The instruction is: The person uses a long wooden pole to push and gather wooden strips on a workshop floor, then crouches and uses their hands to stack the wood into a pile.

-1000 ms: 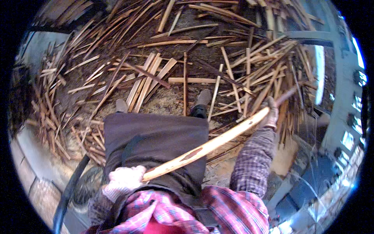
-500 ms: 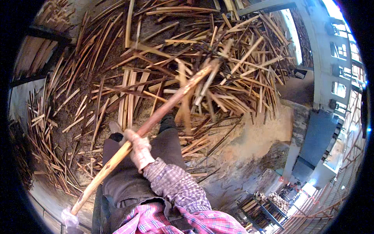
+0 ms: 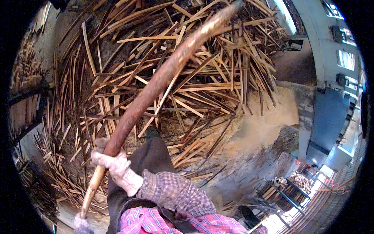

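Observation:
A long wooden pole (image 3: 156, 87), reddish brown along its middle and paler toward its ends, slants from lower left to the upper middle. My right hand (image 3: 116, 165), in a pale glove with a checked sleeve behind it, wraps round its lower part. Near the pole's butt end, at the lower left, my gloved left hand (image 3: 82, 225) is closed on it, partly cut off by the dark rim. The far end looks dark and reaches over a heap of thin wood strips (image 3: 206, 87). Whether a tool head sits there I cannot make out.
Wood strips lie crisscrossed around my legs (image 3: 150, 156). At the right are a dusty floor patch (image 3: 269, 117), a blue-grey metal panel (image 3: 329, 117) and a pale wall with windows (image 3: 346, 59). A rack holding cut wood (image 3: 300, 182) stands at lower right.
The pole's far end has risen off the heap and looks larger. My right hand has shifted left and lower in view, still gripping. Some strips in the heap lie differently.

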A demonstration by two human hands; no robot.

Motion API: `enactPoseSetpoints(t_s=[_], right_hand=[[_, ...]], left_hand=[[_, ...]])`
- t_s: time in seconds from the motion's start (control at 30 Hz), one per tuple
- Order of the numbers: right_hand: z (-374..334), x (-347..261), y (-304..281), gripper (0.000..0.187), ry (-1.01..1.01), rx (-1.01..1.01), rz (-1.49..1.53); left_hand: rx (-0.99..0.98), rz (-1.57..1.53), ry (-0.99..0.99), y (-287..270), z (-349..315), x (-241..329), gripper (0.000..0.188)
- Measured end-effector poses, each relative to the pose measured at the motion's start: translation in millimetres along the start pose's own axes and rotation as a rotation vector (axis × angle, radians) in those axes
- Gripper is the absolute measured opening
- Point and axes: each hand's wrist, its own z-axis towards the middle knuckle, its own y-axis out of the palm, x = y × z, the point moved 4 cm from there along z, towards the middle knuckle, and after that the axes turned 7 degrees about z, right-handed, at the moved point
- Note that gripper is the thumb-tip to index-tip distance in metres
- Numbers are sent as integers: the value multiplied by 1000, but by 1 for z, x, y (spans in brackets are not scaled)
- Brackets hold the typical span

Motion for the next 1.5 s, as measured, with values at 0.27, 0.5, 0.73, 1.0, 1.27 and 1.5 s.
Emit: enactPoseSetpoints(t_s=[0.27,0.5,0.73,1.0,1.27,1.5], right_hand=[[72,-177,-71,19,-365,153,-230],[72,-416,-114,16,-842,227,-270],[104,-465,-242,35,-814,948,-462],[94,-489,-289,23,-634,768,-778],[113,-435,-299,20,-646,569,-403],[93,-379,-250,20,-700,566,-485]], left_hand=[[-7,478,126,40,30,354,43],[161,439,609,41,18,611,35],[-39,162,1088,17,-134,894,48],[-1439,-1001,512,118,-141,912,28],[-1454,-943,466,178,-77,878,19],[-1556,-955,373,128,-89,816,14]])
